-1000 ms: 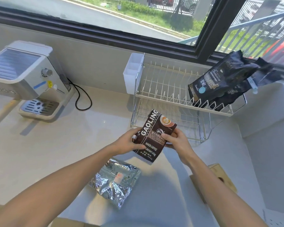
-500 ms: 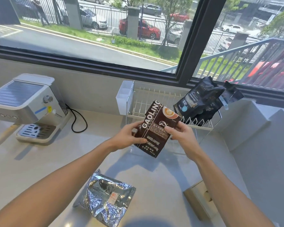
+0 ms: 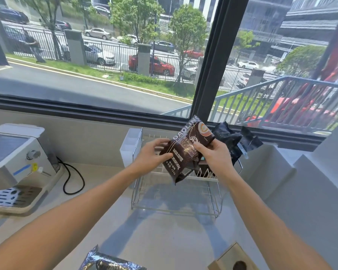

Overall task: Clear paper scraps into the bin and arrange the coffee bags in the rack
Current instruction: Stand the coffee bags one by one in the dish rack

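Both my hands hold a brown coffee bag marked GAOLING above the upper tier of the wire rack. My left hand grips its left edge and my right hand grips its right side. The bag is tilted, its top leaning toward the window. Black coffee bags lean in the rack's upper tier just right of my right hand. A crinkled silver foil bag lies on the counter at the bottom edge, partly cut off.
A white coffee machine with a black cable stands at the left. A white holder hangs on the rack's left end. A cardboard box sits at the bottom right. A grey wall step rises on the right.
Both hands have lifted the brown bag up and away from me, from in front of the rack to over its upper tier. The view has tilted up toward the window.
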